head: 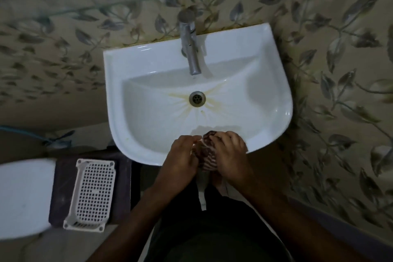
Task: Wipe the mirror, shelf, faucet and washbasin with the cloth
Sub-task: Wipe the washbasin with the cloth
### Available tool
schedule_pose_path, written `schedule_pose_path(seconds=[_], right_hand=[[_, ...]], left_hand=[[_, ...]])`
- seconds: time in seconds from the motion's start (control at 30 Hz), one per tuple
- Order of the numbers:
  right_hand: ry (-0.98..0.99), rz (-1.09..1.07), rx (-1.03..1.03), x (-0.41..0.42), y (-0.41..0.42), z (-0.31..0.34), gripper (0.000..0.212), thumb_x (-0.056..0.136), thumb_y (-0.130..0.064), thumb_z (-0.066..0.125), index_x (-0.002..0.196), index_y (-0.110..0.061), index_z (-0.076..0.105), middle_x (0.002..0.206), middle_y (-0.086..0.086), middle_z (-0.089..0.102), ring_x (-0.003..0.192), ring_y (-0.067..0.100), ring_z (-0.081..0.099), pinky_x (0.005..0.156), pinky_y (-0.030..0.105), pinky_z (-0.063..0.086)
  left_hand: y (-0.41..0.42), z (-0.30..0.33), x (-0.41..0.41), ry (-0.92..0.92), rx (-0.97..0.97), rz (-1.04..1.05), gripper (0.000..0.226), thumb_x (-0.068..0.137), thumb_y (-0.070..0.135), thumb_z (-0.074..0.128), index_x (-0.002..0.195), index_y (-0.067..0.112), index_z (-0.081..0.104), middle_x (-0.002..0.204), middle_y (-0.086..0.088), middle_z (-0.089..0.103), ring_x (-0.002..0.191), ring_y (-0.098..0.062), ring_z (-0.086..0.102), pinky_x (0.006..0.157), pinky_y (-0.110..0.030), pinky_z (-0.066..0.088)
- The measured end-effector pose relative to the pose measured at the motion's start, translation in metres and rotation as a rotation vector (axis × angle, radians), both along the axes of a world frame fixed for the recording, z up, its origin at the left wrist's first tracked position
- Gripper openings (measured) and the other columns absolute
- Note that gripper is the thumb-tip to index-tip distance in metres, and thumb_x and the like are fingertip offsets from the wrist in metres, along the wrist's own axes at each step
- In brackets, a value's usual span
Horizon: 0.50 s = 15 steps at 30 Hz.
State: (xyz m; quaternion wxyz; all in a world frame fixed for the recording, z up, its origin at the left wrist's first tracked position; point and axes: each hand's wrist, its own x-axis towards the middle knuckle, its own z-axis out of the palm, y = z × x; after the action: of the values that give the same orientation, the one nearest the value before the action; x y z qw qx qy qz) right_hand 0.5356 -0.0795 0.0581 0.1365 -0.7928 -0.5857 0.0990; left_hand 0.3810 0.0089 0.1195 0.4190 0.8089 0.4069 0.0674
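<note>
Brown-and-white striped cloth (207,153): bunched, gripped between left hand (182,159) and right hand (230,155), fingers curled around it. White washbasin (131,66): front rim beneath hands. Chrome faucet (190,47): beyond them.

We can't see most of the cloth (207,154), bunched between both hands; toilet (23,198) far left is cut off.

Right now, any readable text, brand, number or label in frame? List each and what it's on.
None readable.
faucet: no visible marking.
washbasin: plain white, no logo seen.
white basket: no label.
cloth, held by both hands: striped pattern only.
</note>
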Motion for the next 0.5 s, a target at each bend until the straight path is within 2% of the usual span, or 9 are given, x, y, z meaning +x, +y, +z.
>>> schedule_pose_path(seconds=[0.1,0.23,0.33,0.4,0.43,0.5], right_hand=[[0.054,0.179,-0.005,-0.022,0.014,0.000,0.042,0.087,-0.025,0.062,0.127,-0.014,0.059,0.125,0.003,0.058,0.115,0.027,0.048,0.097,0.043,0.044],[0.065,0.272,-0.006,-0.012,0.008,-0.004,0.040,0.090,-0.024,0.056,0.128,-0.013,0.059,0.130,0.005,0.055,0.119,0.029,0.047,0.100,0.044,0.042],[0.042,0.271,0.018,0.001,-0.007,-0.004,0.041,0.087,-0.022,0.060,0.127,-0.012,0.062,0.130,0.007,0.057,0.117,0.032,0.049,0.096,0.045,0.043],[0.021,0.275,0.027,-0.004,-0.005,-0.003,0.042,0.085,-0.021,0.060,0.127,-0.011,0.062,0.129,0.007,0.057,0.115,0.032,0.050,0.093,0.045,0.044],[0.018,0.285,0.036,-0.011,0.000,-0.002,0.042,0.086,-0.021,0.058,0.126,-0.010,0.061,0.128,0.007,0.056,0.114,0.032,0.049,0.092,0.045,0.045],[0.033,0.341,0.054,-0.037,0.016,-0.002,0.042,0.088,-0.024,0.052,0.127,-0.011,0.060,0.126,0.008,0.056,0.111,0.030,0.049,0.092,0.045,0.046]], left_hand=[[-0.004,-0.004,-0.017,-0.010,0.033,0.112,0.047,0.090,0.005,0.052,0.133,0.023,0.054,0.123,0.009,0.054,0.115,-0.009,0.049,0.100,-0.024,0.041],[-0.006,-0.008,-0.050,0.038,0.083,0.277,0.051,0.081,0.011,0.050,0.132,0.019,0.055,0.117,0.009,0.049,0.106,-0.007,0.045,0.095,-0.026,0.042],[-0.012,-0.002,-0.071,0.060,0.063,0.407,0.051,0.080,0.016,0.045,0.130,0.017,0.055,0.114,0.006,0.052,0.102,-0.010,0.047,0.090,-0.013,0.036],[-0.013,-0.002,-0.083,0.087,0.051,0.477,0.047,0.084,0.009,0.050,0.131,0.015,0.055,0.115,0.001,0.055,0.105,-0.009,0.048,0.089,-0.004,0.031],[-0.014,-0.003,-0.089,0.106,0.049,0.512,0.047,0.085,0.005,0.053,0.131,0.013,0.055,0.115,-0.002,0.055,0.105,-0.011,0.049,0.089,-0.005,0.032],[-0.013,-0.004,-0.097,0.132,0.059,0.565,0.047,0.086,0.005,0.055,0.132,0.010,0.054,0.114,-0.006,0.055,0.104,-0.017,0.051,0.091,-0.018,0.039]])
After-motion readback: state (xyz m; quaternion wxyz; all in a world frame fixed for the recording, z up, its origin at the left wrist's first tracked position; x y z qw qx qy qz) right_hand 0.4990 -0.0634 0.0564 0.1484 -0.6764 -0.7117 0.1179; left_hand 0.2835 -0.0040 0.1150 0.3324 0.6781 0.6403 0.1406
